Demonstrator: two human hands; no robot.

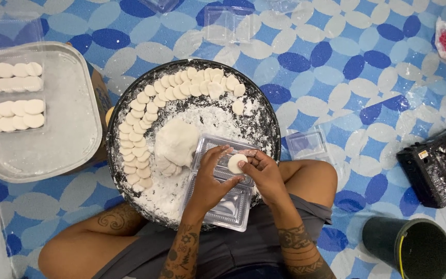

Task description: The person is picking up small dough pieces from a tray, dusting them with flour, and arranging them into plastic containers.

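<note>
Where the view begins, well to the left of both hands, a clear plastic tray [73, 129] holds 2 packs of white dough discs [14, 95], set one above the other in neat rows. Nearer, just left of the left hand, a round black pan [267, 111] dusted with white flour carries a curved row of dough rounds [145, 116] along its left and upper rim, and a lump of white dough [176, 140] lies just beyond the left fingertips.

The left hand [210, 178] rests palm down on an open clear clamshell container [223, 204], fingers curled and pressing on its lid edge; it grips nothing else. The container lies on the pan's near side, directly beneath both hands.

The right hand [264, 173] is partly closed, thumb and fingers pinching 1 dough disc [236, 163], held between the 2 hands and over the upper half of the container. Both hands show flour on the fingers.

Just right of the right hand, an empty clear container [308, 144] lies on the blue-and-white patterned mat [367, 62]. Well to the right sits a black flour-marked device [434, 165], and below it, to the lower right of the right forearm, stands a dark green bucket [414, 248].
</note>
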